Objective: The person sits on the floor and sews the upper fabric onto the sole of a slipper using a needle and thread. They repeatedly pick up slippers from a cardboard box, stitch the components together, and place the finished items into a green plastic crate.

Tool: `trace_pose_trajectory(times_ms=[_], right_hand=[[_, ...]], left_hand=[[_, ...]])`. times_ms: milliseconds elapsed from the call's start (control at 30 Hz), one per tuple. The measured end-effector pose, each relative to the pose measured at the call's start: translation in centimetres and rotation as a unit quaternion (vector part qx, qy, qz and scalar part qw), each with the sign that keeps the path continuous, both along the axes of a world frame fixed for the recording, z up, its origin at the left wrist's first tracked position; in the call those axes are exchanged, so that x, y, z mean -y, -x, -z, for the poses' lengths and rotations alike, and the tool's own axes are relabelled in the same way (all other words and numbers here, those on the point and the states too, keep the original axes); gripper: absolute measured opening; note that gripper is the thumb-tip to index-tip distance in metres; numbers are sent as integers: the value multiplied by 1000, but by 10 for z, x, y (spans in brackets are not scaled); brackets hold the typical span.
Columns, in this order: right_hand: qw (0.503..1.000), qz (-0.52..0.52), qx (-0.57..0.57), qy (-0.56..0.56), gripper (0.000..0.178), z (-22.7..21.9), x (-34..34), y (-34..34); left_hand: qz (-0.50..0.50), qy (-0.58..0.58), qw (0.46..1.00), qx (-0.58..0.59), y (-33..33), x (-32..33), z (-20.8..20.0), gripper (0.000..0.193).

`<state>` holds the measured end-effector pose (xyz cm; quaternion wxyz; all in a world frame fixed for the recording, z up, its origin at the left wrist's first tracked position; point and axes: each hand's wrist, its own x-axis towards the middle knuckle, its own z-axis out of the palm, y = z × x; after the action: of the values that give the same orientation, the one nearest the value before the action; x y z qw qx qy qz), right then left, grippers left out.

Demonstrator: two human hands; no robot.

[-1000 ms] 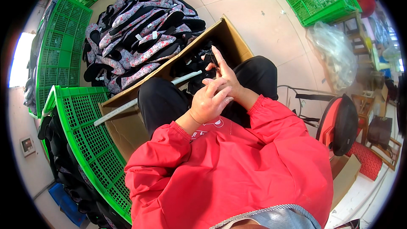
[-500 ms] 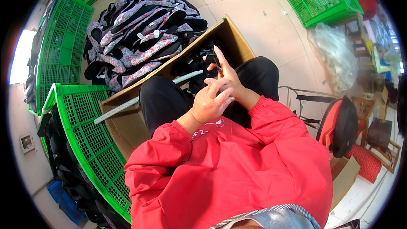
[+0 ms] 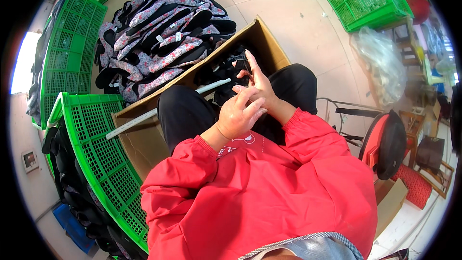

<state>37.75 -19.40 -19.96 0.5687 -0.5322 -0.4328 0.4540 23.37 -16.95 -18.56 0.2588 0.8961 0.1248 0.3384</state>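
Observation:
Both my hands are together above an open cardboard box (image 3: 257,36) that stands across my knees. In my right hand (image 3: 263,88) is a small dark thing (image 3: 245,65), held by the fingers; its kind is too small to tell. One finger of that hand points up and away. My left hand (image 3: 239,114) rests against the heel of the right hand, its fingers bent and spread, with nothing visible in them. Black pieces (image 3: 222,74) lie in the box below. A white strip (image 3: 137,123) crosses the box and passes behind my left knee.
Beyond the box lies a heap of floral and black slippers (image 3: 163,38). A green crate (image 3: 103,149) stands at the left, with black items beside it. Another green crate (image 3: 358,0) is at the far right, near a clear plastic bag (image 3: 382,62) and a red and black stool (image 3: 385,142).
My right hand has shifted very slightly to the right with the small dark thing, and its fingers have moved a little. My left hand stays nearly in place against it.

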Motion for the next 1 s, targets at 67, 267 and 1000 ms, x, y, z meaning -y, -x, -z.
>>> trace_pose_trajectory(times_ms=[67,267,1000], right_hand=[[1000,-3,9,0,109,-2,0,0],[999,23,33,-9,106,11,-2,1],[955,51,243,163,91,32,-1,-6]], left_hand=[[2,-1,1000,17,0,0,2,41],[-4,-5,1000,16,0,1,2,43],[-22,61,997,31,-2,-10,-10,36]])
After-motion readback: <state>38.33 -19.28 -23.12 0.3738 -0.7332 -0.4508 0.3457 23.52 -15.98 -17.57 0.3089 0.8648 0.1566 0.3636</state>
